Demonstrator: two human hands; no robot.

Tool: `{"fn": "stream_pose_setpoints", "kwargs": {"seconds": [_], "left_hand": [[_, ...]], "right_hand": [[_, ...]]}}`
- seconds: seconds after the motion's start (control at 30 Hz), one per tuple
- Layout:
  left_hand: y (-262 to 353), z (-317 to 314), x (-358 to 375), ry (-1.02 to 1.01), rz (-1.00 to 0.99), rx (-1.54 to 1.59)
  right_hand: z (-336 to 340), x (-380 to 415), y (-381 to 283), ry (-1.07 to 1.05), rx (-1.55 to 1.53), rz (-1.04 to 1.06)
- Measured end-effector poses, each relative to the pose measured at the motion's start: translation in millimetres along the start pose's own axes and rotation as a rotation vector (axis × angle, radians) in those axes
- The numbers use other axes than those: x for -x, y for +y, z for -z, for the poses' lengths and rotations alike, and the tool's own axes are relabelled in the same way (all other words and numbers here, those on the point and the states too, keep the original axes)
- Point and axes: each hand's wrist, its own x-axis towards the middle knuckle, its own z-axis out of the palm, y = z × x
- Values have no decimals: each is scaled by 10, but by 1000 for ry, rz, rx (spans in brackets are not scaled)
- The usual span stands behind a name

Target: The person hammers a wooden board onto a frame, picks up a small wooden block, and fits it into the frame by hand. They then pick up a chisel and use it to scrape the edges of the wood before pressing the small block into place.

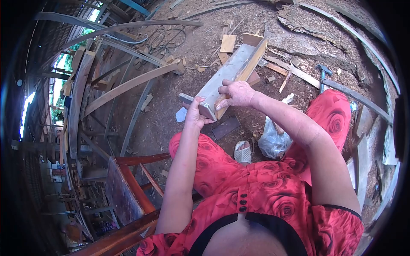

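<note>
A long wooden trough (228, 72) made of boards lies slanting away from me, with an end board across its far side and another at its near end. My left hand (195, 115) is closed around the near end board (204, 110), thumb on top and fingers underneath. On the side board (255, 59), close to the near corner, my right hand (237, 94) rests with fingers curled over the edge. Whether something small sits in those fingers is hidden. Below the trough a dark flat block (226, 127) lies on the ground.
A hammer (323, 77) lies at the right beside long strips of wood. A clear plastic bag (274, 138) sits between my legs. Lower left stands a reddish wooden chair (132, 187). Planks (132, 88) lean at the left. Wood scraps (228, 43) and chips cover the dirt floor.
</note>
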Motion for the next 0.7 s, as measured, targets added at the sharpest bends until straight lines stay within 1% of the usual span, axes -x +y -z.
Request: {"fn": "stream_pose_setpoints", "kwargs": {"seconds": [0.27,0.33,0.47,0.63,0.7], "left_hand": [[-69,86,-74,-12,-10,5],[-72,134,-85,-116,24,6],[-103,165,-112,-52,11,9],[-147,211,-127,-133,34,46],[-181,199,-113,-120,16,44]], "right_hand": [[12,11,-7,-4,28,-5],[11,14,-8,-16,26,-6],[-11,10,-10,-31,15,-7],[-14,22,-22,-51,35,-6],[-23,18,-8,-58,40,-5]]}}
